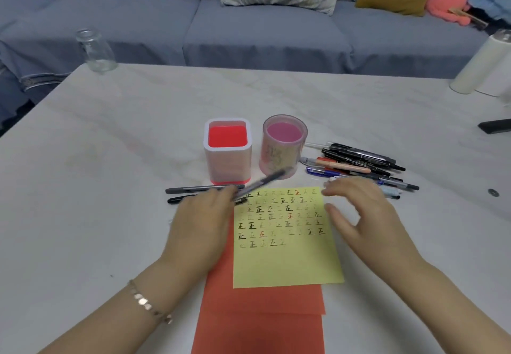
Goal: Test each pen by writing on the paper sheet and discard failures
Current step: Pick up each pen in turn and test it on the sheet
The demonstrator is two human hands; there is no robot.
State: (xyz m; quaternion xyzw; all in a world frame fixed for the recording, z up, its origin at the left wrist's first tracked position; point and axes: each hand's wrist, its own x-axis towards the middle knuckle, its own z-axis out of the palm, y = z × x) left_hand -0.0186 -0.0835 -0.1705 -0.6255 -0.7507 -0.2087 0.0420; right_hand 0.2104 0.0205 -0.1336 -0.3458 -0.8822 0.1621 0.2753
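Left of centre, two dark pens (204,188) lie side by side, likely sorted apart from the rest. The left hand (201,220) grips a pen (265,180) angled toward the red holder (227,151) and pink cup (283,146); blur hides which fingers hold it. The yellow paper sheet (287,265) lies at centre, with test marks filling its upper part. The right hand (359,209) hovers with its fingers spread, holding nothing, near the pen pile (359,165) at right, probably ready to fetch another.

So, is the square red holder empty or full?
Empty: the square red holder shows only its bare red inside; nothing stands in it.
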